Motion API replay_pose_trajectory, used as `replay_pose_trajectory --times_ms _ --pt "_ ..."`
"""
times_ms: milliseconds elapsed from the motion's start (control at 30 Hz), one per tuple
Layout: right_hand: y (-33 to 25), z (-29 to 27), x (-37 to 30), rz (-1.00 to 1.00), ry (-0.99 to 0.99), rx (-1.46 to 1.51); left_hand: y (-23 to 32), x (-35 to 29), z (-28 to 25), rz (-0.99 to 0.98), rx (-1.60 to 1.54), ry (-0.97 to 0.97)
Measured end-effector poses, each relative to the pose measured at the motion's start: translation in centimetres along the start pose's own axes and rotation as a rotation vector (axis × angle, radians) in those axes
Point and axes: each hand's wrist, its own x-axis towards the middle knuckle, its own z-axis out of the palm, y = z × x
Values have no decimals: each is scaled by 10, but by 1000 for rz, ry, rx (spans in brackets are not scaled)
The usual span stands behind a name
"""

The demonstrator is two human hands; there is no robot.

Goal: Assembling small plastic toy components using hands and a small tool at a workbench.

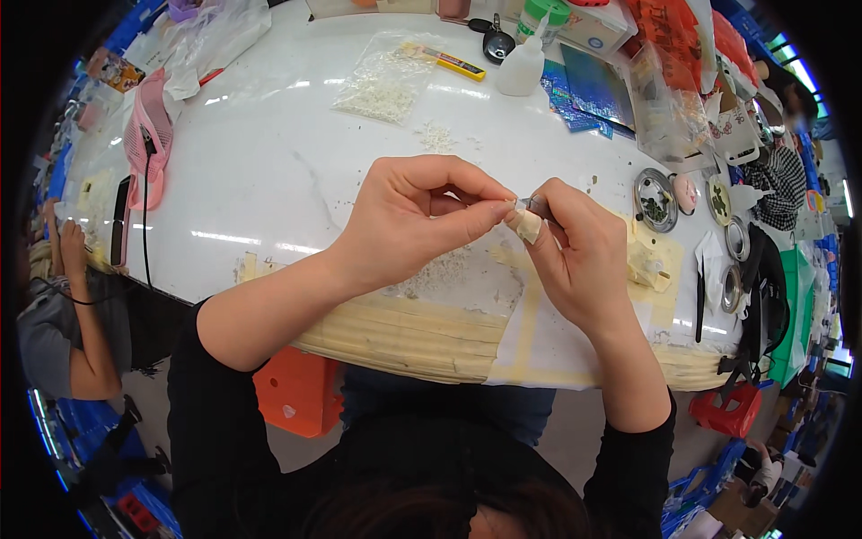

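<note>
Glossy white table (260,180), with a clear bag (382,94) of pale bits beyond the hands. Between both sets of fingertips sits a tiny piece (518,205): the left hand (404,211) pinches it, and the right hand (579,256), one digit wrapped in tape (527,226), grips its other side. Too small to make out well, it is probably light, stiff and easily dropped; fingertip holds at its edges suit it.

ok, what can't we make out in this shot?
Small item at the fingers of the left hand and right hand: head view; tiny, partly covered by those fingers.
White bits in the clear bag: head view; individual shapes too small.
Orange stool: head view; partly hidden by the tabletop.
Person at left: head view; cut off by fisheye rim.
</note>
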Motion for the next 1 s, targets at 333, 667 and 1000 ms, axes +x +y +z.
replay_pose_trajectory --times_ms 333,667,1000 --pt "0 -1 -1 -15 -20 -42 -2 0 0 38 -15 -11" --pt "0 -1 0 9 -29 -28 -2 0 -1 53 47 -11" --pt "-2 -2 1 9 -51 -23 -5 0 -2 149 142 -23"
